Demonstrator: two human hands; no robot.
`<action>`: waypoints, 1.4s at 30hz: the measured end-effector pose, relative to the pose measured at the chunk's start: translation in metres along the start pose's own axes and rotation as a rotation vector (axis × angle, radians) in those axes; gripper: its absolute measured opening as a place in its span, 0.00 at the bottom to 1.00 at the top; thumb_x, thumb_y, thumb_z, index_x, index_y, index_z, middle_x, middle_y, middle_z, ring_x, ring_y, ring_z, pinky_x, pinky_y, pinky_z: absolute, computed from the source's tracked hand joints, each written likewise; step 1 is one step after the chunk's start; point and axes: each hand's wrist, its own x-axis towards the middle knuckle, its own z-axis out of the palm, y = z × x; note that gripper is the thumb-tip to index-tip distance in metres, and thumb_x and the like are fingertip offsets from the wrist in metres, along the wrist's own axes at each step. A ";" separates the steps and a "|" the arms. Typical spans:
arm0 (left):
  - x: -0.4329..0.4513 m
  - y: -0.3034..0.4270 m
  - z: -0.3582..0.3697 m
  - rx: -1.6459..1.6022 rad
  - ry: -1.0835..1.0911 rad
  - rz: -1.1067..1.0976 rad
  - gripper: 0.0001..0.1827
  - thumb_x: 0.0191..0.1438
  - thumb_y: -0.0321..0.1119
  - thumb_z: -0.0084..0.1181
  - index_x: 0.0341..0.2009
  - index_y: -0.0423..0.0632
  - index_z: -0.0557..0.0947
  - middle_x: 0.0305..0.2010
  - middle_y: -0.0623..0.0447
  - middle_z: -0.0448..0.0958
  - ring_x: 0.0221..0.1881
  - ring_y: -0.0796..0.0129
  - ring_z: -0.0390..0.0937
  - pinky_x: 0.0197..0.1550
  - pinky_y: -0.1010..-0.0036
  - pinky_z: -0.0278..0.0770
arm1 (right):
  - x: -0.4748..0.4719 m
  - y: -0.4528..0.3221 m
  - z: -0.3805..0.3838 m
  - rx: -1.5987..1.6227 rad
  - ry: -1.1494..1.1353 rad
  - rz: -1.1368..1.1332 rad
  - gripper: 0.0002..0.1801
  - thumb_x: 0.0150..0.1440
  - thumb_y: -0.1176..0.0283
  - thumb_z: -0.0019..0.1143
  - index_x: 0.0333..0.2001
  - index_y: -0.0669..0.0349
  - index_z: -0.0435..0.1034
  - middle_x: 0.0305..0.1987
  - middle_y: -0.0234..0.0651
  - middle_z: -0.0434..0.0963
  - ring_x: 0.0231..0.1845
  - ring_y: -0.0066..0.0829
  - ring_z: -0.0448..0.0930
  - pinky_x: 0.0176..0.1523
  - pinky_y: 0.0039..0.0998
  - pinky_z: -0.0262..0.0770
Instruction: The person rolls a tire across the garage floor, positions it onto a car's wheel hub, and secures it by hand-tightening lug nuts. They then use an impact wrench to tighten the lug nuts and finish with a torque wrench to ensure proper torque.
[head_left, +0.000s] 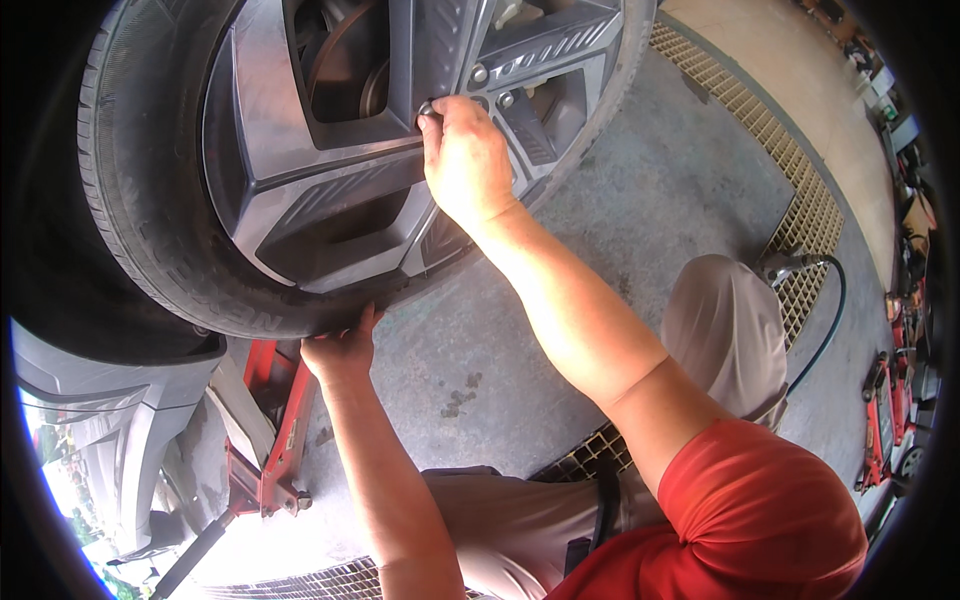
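A car wheel with a grey alloy rim (281, 120) and a black rubber tyre (150, 195) fills the upper left. My right hand (469, 157) is at the rim's centre, its thumb and fingertips pinching a metal lug nut (427, 109) at a bolt hole. Two other lug nuts (479, 73) sit in the hub just beyond the hand. Under the tyre's lower edge, my left hand (345, 346) rests against the rubber, fingers partly hidden beneath it. Through the spokes a brake disc (337, 60) shows.
A red floor jack (289, 442) stands below the wheel, by the car's grey bodywork (150, 382). An air tool (780, 264) with a hose (836, 315) lies on the floor grating (810, 217) to the right. Another red jack (881, 420) stands at the far right.
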 end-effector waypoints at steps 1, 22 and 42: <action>0.000 0.000 0.000 -0.023 0.012 -0.008 0.30 0.62 0.43 0.35 0.65 0.42 0.53 0.70 0.40 0.43 0.67 0.35 0.44 0.63 0.35 0.48 | 0.000 0.001 0.000 0.006 0.014 -0.017 0.08 0.52 0.75 0.57 0.34 0.68 0.70 0.32 0.48 0.76 0.34 0.47 0.79 0.39 0.37 0.75; 0.005 -0.006 -0.015 0.740 -0.100 0.320 0.38 0.40 0.33 0.70 0.53 0.31 0.67 0.55 0.44 0.71 0.54 0.62 0.70 0.54 0.72 0.72 | -0.002 0.007 0.004 0.140 0.118 -0.114 0.08 0.50 0.75 0.60 0.33 0.66 0.71 0.30 0.44 0.76 0.32 0.44 0.78 0.36 0.35 0.75; 0.003 -0.004 -0.011 0.260 -0.112 0.139 0.33 0.48 0.19 0.56 0.58 0.32 0.58 0.58 0.34 0.61 0.53 0.41 0.68 0.46 0.52 0.80 | -0.004 0.011 0.008 0.016 0.108 -0.054 0.07 0.50 0.74 0.61 0.31 0.66 0.71 0.29 0.42 0.75 0.29 0.39 0.78 0.34 0.33 0.73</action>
